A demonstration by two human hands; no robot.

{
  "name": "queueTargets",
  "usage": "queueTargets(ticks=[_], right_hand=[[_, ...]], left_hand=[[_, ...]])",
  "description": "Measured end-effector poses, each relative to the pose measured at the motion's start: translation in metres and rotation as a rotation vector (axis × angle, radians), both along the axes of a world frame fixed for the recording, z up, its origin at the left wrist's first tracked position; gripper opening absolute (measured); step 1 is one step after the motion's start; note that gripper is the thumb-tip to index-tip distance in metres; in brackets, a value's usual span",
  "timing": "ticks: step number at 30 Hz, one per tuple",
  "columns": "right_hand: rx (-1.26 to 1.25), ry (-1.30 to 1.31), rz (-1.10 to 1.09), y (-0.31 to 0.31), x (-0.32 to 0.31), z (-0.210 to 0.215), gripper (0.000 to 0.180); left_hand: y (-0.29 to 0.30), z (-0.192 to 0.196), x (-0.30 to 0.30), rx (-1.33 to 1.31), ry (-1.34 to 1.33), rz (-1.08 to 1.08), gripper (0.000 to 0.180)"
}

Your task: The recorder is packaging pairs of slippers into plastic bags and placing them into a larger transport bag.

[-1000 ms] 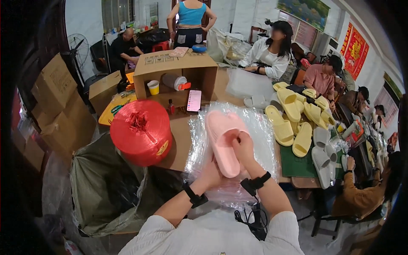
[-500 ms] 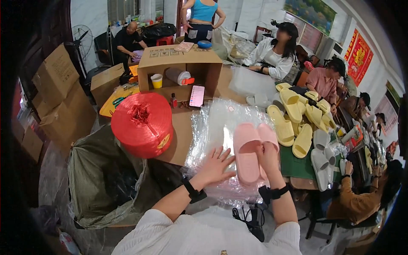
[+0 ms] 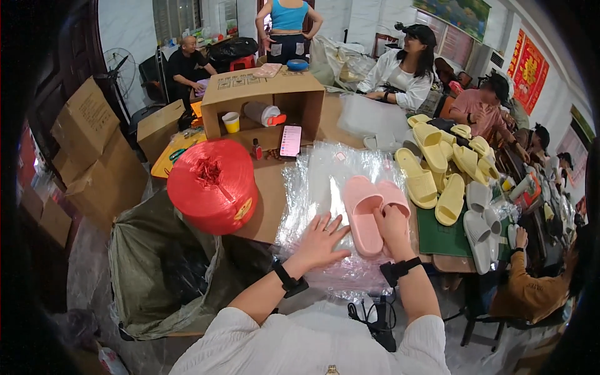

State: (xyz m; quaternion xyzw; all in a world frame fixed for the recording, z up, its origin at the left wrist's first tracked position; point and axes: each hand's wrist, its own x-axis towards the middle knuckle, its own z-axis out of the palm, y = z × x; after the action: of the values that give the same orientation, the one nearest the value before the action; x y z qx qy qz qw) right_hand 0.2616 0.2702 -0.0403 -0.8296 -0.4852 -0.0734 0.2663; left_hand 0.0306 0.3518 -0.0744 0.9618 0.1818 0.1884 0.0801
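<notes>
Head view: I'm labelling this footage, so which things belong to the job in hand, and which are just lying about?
Part of the job:
pink slippers, touched by the right hand
clear plastic packaging, under the spread left hand

Apparently just lying about:
phone
yellow-and-white cup
tumbler
small red bottle

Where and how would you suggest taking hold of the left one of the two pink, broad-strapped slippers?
By the outer heel edge of the pink, broad-strapped left slipper, perhaps, coming from the left: it lies sole down, strap at the far end. That edge is bare and faces the spread left hand, whereas the right hand crowds the inner side.
</notes>
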Motion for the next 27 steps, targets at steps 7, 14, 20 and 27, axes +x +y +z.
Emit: queueTargets(ticks=[7,14,20,27], right_hand=[[0.157,0.112,-0.022,-0.049,0.008,-0.004,0.032],[0.271,0.134,-0.118,-0.149,-0.011,0.034,0.023],[0.412,0.361,-0.248,-0.221,-0.015,0.022,0.02],[0.64,0.742,-0.013,-0.223,-0.06,0.045,0.024]], left_hand=[[0.0,0.0,0.001,-0.052,0.012,-0.026,0.079],[0.009,0.022,0.008,-0.068,0.051,0.119,0.091],[-0.003,0.02,0.001,-0.117,0.0,-0.075,0.075],[-0.004,0.023,-0.004,-0.238,-0.213,-0.093,0.031]])
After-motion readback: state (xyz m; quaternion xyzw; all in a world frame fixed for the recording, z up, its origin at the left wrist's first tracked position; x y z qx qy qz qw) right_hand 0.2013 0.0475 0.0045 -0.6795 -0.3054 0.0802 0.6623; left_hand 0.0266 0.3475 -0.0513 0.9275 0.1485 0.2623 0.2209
